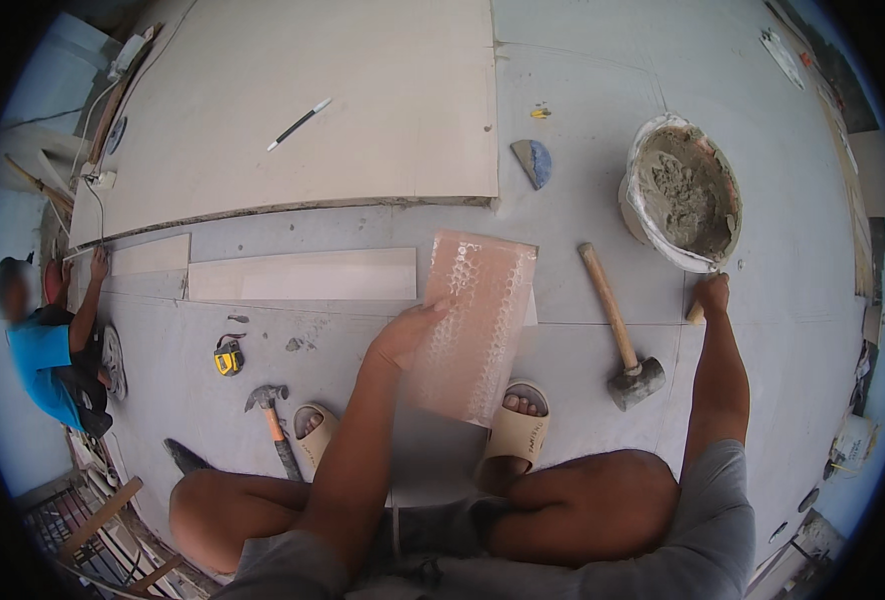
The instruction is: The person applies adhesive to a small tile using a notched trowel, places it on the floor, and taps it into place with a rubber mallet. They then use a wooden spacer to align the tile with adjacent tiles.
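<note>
My left hand (417, 330) grips a pinkish tile (473, 350) by its left edge, its honeycomb-patterned back facing up. At the right, my right hand (713, 292) is closed on a short wooden piece (697, 311), possibly a handle, just below a white bucket (680, 195) of grey, wet mortar. A rubber mallet (635, 382) with a long wooden handle lies between tile and bucket. A claw hammer (278, 425) lies left of my left foot, near a yellow tape measure (228, 355). Pale tile strips (303, 273) lie beyond the tile I hold, running leftward.
A large beige board (383, 100) with a marker (299, 125) spans the upper left. A blue half-disc (532, 164) lies beside it. A co-worker in blue (43, 365) crouches at the left, hands at a strip's end. My sandalled feet are in front of me on the grey floor (583, 500).
</note>
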Demonstrator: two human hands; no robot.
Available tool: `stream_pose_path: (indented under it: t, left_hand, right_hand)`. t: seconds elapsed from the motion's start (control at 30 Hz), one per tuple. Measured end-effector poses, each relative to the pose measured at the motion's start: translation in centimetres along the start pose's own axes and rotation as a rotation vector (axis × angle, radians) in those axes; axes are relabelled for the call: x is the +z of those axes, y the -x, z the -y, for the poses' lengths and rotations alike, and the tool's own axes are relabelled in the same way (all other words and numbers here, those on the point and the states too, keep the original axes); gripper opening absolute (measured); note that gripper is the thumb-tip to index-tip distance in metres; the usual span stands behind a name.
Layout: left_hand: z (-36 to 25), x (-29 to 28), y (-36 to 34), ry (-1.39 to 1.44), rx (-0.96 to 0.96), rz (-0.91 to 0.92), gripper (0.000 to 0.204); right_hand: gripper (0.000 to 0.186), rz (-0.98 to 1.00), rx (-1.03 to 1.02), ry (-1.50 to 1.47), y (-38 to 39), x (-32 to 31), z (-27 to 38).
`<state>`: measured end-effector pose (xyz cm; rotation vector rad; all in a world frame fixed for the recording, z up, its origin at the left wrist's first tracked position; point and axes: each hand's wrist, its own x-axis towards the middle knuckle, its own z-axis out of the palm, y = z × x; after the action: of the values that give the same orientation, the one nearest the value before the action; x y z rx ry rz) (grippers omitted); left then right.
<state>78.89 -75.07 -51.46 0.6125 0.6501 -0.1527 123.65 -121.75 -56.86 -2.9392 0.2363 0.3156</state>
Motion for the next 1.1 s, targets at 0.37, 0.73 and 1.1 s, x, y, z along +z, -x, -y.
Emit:
stream_pose_path:
  t: [0.37,0.73,1.1]
  left_hand:
    - [-4.1,-6.3,5.4,-0.293,-0.079,-0.347,0.056]
    - [0.4,-9.0,3.8,-0.821,-0.274,-0.104,0.059]
    - [-0.3,-7.6,2.7,-1.469,-0.596,-0.062,0.068]
  right_hand:
    - [0.033,0.141,0.236,-0.36,1.6,0.8,-4.0]
    - [0.03,-0.49,-0.031,-1.026,8.1,-12.2,5.4]
    - [0.017,0.165,-0.717,-0.867,22.0,-13.8,21.7]
